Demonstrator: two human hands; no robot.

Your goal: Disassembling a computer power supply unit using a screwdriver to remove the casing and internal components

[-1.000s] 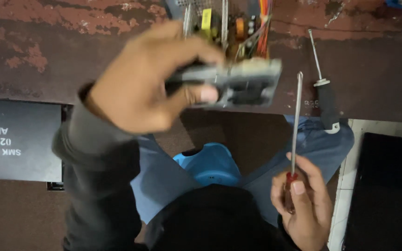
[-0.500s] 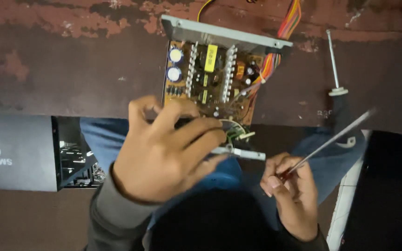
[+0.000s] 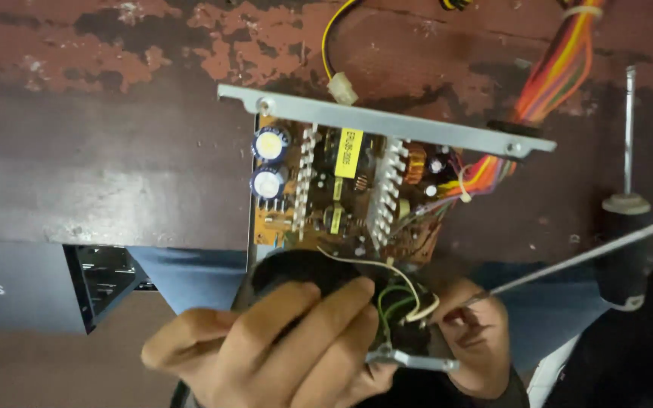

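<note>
An opened power supply unit point(image 3: 357, 196) is held at the near edge of the worn red-brown desk point(image 3: 100, 151), its circuit board facing up with 2 capacitors point(image 3: 270, 162) and 2 finned heat sinks visible. The left hand point(image 3: 266, 347) is wrapped around its lower end, fingers point(image 3: 326, 310) closed on the black part there. The right hand point(image 3: 470, 340) is closed on a screwdriver point(image 3: 576, 261), whose shaft slants up to the right. A coloured wire bundle point(image 3: 561, 68) runs toward the far right corner. A second screwdriver point(image 3: 627, 151) lies on the desk at the right.
</note>
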